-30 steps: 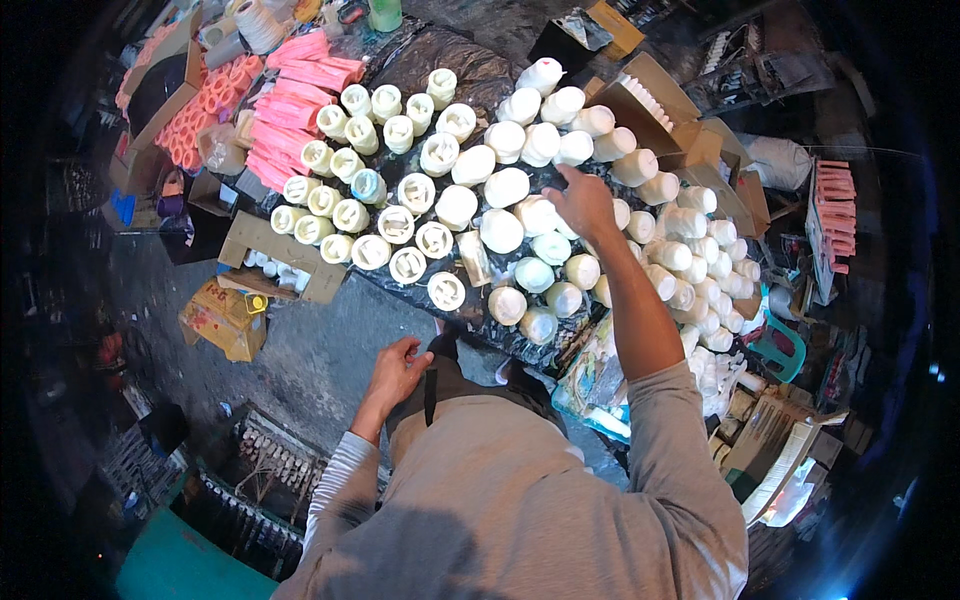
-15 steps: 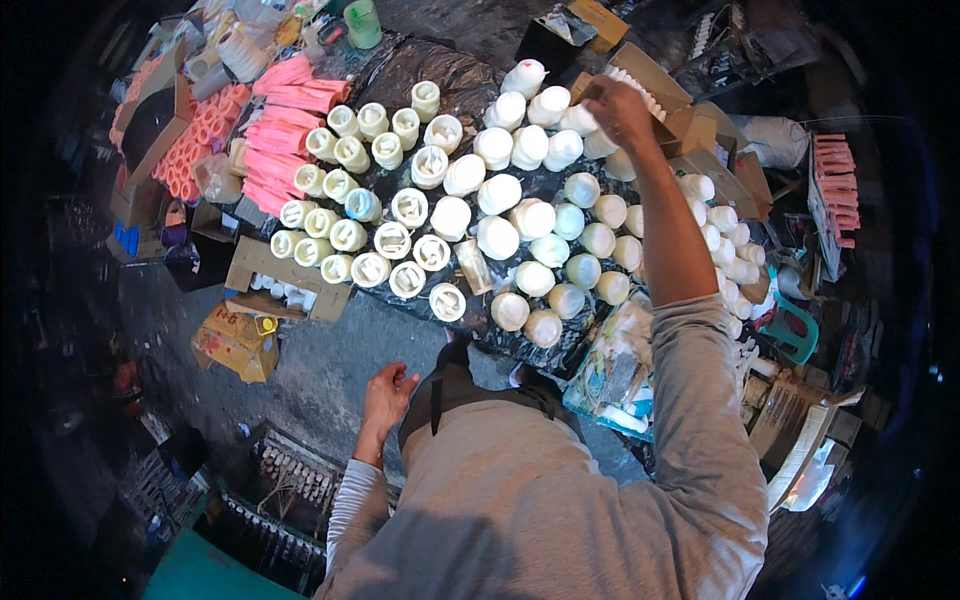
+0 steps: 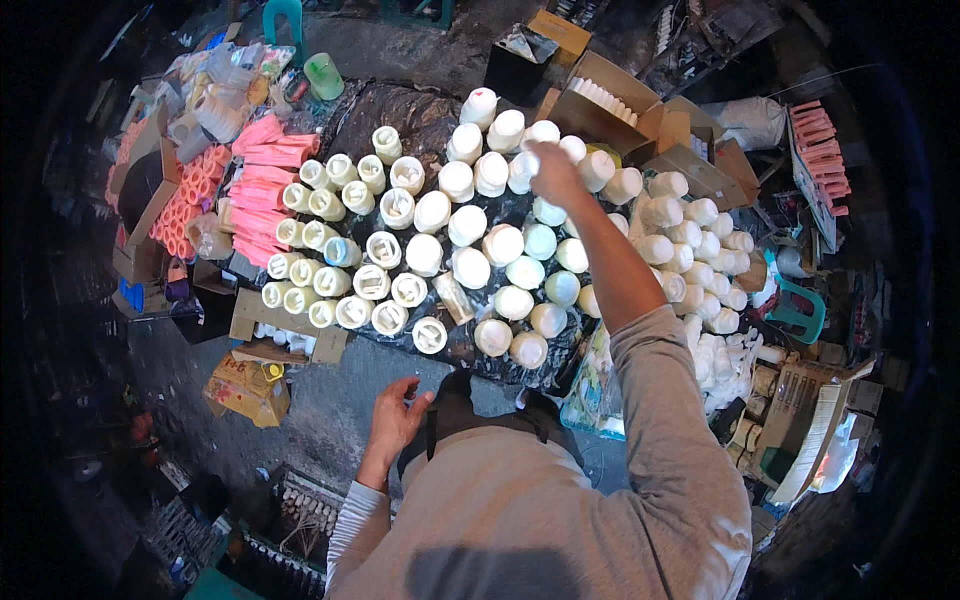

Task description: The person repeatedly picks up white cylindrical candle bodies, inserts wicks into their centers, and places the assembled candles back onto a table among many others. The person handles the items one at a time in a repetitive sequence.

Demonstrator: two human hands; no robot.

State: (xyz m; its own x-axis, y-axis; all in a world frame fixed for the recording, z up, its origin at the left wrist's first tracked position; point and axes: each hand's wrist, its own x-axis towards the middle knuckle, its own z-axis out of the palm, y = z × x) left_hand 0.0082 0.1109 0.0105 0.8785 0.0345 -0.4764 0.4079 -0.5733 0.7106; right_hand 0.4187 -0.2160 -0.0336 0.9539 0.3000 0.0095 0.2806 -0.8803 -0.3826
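As the scene is seen from the head camera looking down, a dark plastic sheet (image 3: 400,110) is shown covered with rows of white cylindrical containers (image 3: 470,225). The right hand (image 3: 553,170) is stretched to the far rows, and its fingers are closed around one white container (image 3: 541,133) there; the exact hold is blurred. The left hand (image 3: 396,420) is held low near the body, over bare ground, with fingers loosely spread and nothing gripped. Pink tubes (image 3: 262,165) are stacked at the left, and open cardboard boxes (image 3: 610,100) are set beyond the containers.
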